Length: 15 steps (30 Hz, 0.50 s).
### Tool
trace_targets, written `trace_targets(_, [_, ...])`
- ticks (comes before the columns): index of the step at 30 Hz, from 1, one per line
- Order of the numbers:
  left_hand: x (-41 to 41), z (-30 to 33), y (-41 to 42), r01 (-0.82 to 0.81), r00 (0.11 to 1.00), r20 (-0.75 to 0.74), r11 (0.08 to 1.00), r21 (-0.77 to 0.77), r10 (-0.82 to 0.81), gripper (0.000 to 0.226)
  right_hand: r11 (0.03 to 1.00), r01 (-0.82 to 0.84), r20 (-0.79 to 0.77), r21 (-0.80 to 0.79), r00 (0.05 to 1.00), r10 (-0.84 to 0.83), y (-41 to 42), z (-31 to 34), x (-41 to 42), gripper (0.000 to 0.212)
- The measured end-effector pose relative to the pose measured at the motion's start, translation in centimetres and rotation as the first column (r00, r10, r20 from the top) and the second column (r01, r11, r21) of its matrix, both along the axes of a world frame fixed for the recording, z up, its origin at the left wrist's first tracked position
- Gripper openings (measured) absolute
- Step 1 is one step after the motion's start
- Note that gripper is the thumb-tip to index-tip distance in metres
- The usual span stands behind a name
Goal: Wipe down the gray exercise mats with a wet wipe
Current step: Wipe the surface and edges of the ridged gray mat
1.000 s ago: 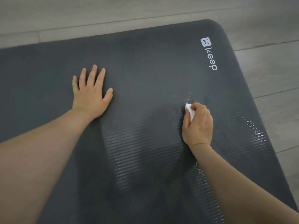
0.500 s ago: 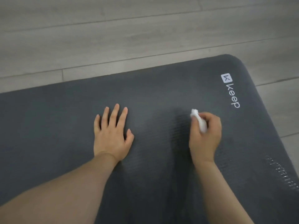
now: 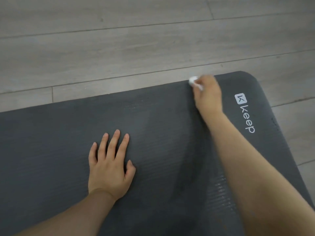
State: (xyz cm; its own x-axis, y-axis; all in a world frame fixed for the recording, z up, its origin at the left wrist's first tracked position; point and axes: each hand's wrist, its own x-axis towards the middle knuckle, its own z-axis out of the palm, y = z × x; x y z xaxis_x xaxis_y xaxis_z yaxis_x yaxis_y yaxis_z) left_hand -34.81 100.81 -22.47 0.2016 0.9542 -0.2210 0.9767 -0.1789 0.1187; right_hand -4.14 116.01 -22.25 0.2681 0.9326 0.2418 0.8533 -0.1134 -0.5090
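Mat (image 3: 51, 150), dark gray and ribbed, lying flat on the plank floor (image 3: 119, 48) with its long axis running left to right across the view; its far edge and rounded far-right corner are visible, with the printed logo (image 3: 245, 113) near that corner. The right hand (image 3: 207, 94), arm stretched forward, has its fingers curled around a bunched white wipe (image 3: 193, 81), which sits at the mat's far edge, just left of the logo. The left hand (image 3: 110, 167) lies flat with fingers spread, palm down on the mat, nearer the body and well apart from the wipe. With the wipe at the far edge, unwiped surface likely lies toward the body and leftward; the right hand is the nearer.
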Motion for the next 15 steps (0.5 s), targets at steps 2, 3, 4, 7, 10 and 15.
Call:
trace_targets(2, [0.0,0.0,0.0,0.002,1.0,-0.004,1.0,0.003,-0.002,0.07,0.94,0.336,0.018,-0.053,0.942,-0.336,-0.7,1.1,7.7,0.025])
trace_targets(3, [0.0,0.0,0.1,0.006,1.0,-0.002,1.0,0.007,-0.006,0.07,0.892,0.446,-0.001,-0.077,0.894,-0.447,-0.8,1.5,9.8,0.028])
trace_targets(4, [0.0,-0.1,0.1,0.006,1.0,-0.001,1.0,0.011,-0.006,0.07,0.857,0.508,-0.008,-0.086,0.86,-0.511,-0.3,1.6,10.1,0.028])
trace_targets(7, [0.0,-0.2,0.1,0.005,1.0,-0.007,1.0,0.006,-0.005,0.07,0.908,0.415,-0.032,-0.061,0.908,-0.417,2.2,1.1,1.3,0.017])
trace_targets(10, [0.1,0.0,0.0,-0.001,1.0,-0.004,1.0,0.014,0.001,0.068,0.935,-0.354,0.061,0.005,0.933,0.354,0.0,0.0,-14.4,0.024])
trace_targets(15, [0.2,-0.1,0.0,-0.005,1.0,0.023,1.0,0.022,0.004,0.067,0.759,-0.65,0.133,0.025,0.755,0.642,-1.2,1.2,-13.1,0.021])
